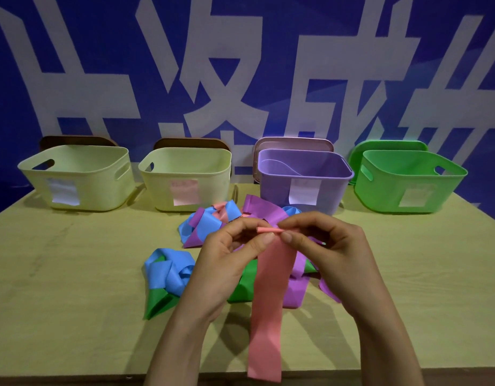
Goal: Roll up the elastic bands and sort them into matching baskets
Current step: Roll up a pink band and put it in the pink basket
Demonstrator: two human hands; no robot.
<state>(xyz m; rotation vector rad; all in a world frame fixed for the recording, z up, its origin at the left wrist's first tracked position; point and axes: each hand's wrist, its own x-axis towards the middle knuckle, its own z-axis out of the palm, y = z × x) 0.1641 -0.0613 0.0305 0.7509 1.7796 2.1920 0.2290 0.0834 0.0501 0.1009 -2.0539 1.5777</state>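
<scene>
Left hand (226, 254) and right hand (332, 246) fingers pinch pink band (268, 296) rolled end; tail overhangs table (73, 274) front edge.

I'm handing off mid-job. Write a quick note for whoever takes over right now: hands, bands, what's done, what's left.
Left hand and right hand both pinch the rolled top end of the pink band; its tail hangs past the near edge of the table.
Done: only a small roll started.
Loose bands, blue, green and purple, lie under the hands.
Left: finish rolling, probably drop it in the pink-labelled cream basket, then roll and sort the rest.
</scene>
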